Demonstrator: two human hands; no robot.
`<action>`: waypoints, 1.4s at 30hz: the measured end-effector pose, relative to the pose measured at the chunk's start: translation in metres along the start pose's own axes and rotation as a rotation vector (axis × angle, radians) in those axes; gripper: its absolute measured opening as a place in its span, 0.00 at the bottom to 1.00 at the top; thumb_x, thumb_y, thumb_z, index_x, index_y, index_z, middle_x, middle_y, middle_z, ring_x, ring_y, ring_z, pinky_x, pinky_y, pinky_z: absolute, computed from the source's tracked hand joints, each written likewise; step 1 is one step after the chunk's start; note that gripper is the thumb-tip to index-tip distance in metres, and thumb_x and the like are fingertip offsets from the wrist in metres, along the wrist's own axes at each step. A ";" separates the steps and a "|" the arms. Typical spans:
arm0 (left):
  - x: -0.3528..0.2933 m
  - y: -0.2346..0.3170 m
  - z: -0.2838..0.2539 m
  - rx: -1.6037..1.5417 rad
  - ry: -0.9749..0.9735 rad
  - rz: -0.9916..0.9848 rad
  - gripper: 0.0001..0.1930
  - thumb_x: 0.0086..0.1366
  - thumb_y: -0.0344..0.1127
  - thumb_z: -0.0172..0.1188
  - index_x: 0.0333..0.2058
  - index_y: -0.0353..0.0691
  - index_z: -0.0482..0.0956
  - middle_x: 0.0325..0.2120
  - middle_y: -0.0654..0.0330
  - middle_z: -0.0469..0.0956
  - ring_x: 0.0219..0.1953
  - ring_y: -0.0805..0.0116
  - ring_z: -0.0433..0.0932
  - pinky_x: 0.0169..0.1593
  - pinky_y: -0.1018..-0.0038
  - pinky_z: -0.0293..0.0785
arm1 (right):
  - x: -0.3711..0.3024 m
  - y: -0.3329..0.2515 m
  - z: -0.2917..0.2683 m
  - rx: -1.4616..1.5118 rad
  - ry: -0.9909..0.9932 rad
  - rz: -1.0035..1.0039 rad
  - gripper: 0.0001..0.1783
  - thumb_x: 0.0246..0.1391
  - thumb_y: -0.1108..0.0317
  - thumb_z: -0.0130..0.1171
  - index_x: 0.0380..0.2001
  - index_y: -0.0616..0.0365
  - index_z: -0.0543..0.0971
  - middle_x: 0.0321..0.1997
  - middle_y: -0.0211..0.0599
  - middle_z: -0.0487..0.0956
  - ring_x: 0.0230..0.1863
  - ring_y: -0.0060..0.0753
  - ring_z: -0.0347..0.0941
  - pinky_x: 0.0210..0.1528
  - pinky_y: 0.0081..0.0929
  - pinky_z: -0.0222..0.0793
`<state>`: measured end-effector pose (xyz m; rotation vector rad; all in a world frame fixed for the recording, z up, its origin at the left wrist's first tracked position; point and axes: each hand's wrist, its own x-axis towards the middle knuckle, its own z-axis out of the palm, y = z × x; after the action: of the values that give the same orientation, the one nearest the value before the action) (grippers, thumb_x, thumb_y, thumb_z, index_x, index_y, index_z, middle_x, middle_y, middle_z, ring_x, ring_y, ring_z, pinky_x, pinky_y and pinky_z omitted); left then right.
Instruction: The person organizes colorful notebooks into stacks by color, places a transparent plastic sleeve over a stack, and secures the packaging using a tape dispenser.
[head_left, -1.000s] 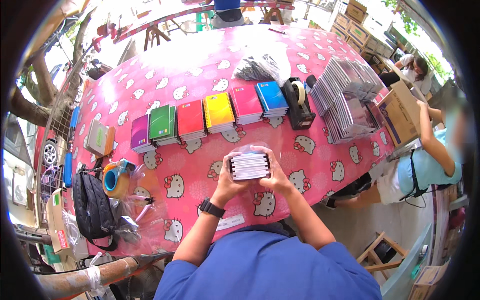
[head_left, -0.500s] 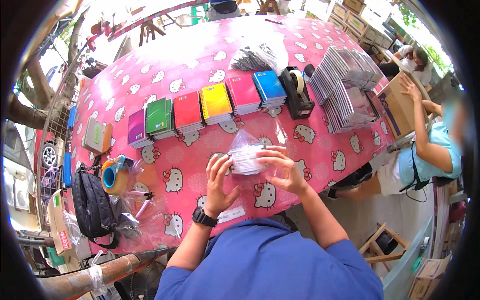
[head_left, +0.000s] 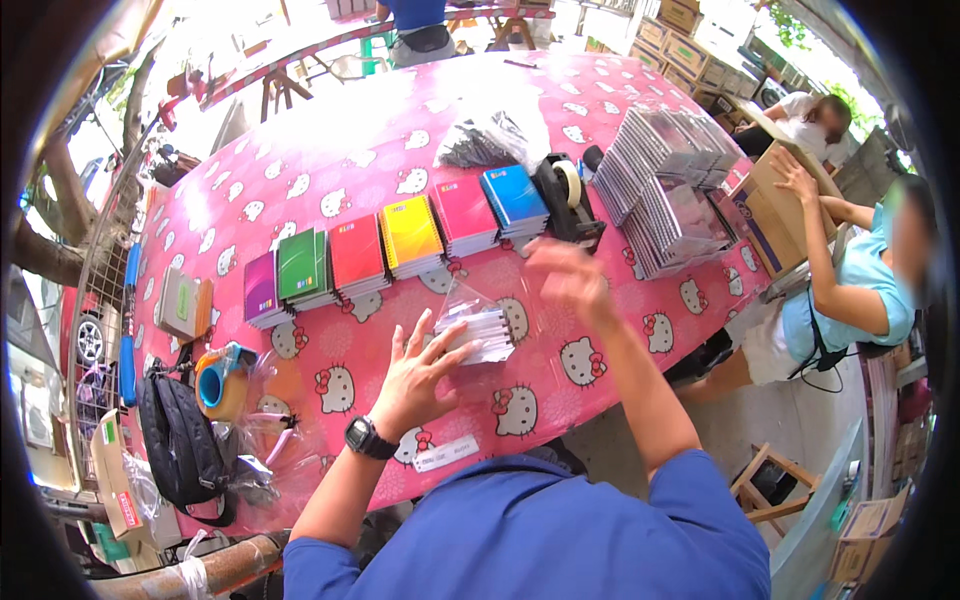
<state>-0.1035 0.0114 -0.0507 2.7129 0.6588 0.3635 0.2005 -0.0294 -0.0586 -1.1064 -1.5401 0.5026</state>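
Note:
A stack of small notebooks [head_left: 482, 336] with white page edges lies in a clear plastic bag on the table in front of me. My left hand [head_left: 425, 368] rests its spread fingers on the stack's left side. To the right of the stack and above the table is my right hand [head_left: 574, 284], its fingers smeared by motion. It is nearest to the black tape dispenser [head_left: 572, 222], which carries a roll of tape. A row of spiral notebooks runs beyond my hands, among them a yellow notebook [head_left: 410, 232] and a blue notebook [head_left: 516, 198].
Tall stacks of wrapped notebooks [head_left: 672, 215] stand at the right. A black backpack [head_left: 180, 440], a tape roll [head_left: 215, 385] and loose plastic lie at the left. Beyond the table's right edge, a person in light blue [head_left: 850, 270] has a hand on a cardboard box [head_left: 765, 225].
My right hand has left the wrapped stack and moved up and right, toward the tape dispenser. My left hand has shifted onto the stack, which now sits turned. The whole view has shifted slightly.

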 end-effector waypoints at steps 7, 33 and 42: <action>0.007 0.009 0.015 -0.086 0.056 0.006 0.37 0.42 0.40 0.66 0.55 0.64 0.67 0.61 0.64 0.56 0.64 0.46 0.50 0.62 0.44 0.48 | 0.042 0.112 -0.093 -0.612 0.403 0.894 0.22 0.47 0.45 0.60 0.31 0.55 0.83 0.34 0.40 0.80 0.55 0.44 0.63 0.56 0.37 0.57; 0.008 0.003 -0.010 0.000 -0.079 0.075 0.44 0.37 0.40 0.69 0.58 0.63 0.63 0.64 0.58 0.50 0.65 0.44 0.48 0.64 0.49 0.48 | 0.055 -0.078 0.065 -1.028 -0.676 0.560 0.32 0.32 0.38 0.66 0.27 0.60 0.81 0.27 0.47 0.80 0.33 0.45 0.78 0.38 0.37 0.72; 0.013 -0.007 0.046 -0.285 0.430 0.060 0.25 0.40 0.33 0.69 0.43 0.50 0.79 0.62 0.60 0.59 0.66 0.49 0.46 0.64 0.54 0.48 | -0.026 -0.073 0.060 -0.352 -0.309 -0.077 0.10 0.37 0.65 0.70 0.27 0.51 0.82 0.31 0.32 0.72 0.40 0.38 0.67 0.44 0.31 0.66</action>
<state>-0.0809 0.0119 -0.0931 2.3994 0.5798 0.9930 0.1166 -0.0712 -0.0314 -1.2716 -1.9891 0.3688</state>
